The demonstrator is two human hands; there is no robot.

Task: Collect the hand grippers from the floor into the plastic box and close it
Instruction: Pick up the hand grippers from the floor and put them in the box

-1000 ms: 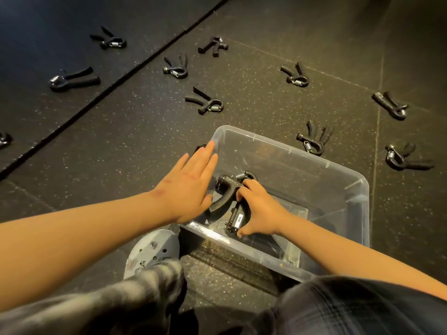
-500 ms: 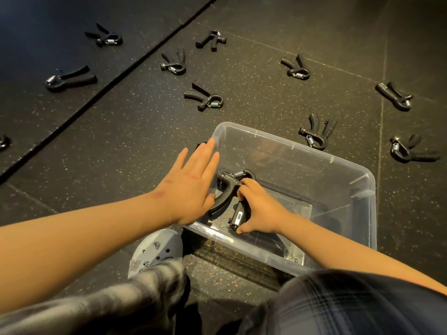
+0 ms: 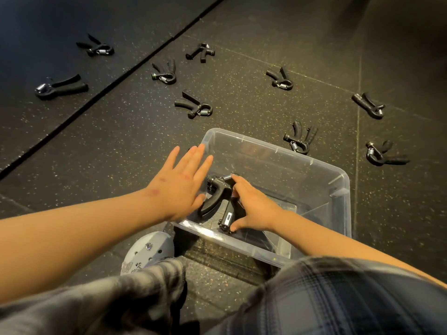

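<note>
Right hand (image 3: pixel 256 206), thumb now spread, holds the gripper (image 3: pixel 215 199) in the box (image 3: pixel 341 204). Left hand (image 3: pixel 180 184) stays flat, empty. Speckled floor (image 3: pixel 108 146).

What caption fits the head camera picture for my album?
Right hand holds a hand gripper inside the clear plastic box, left hand open beside it, more grippers scattered on the floor.

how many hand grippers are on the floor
9 black hand grippers: two on the left mat, seven beyond and right of the clear plastic box; the left hand may hide another.
</note>
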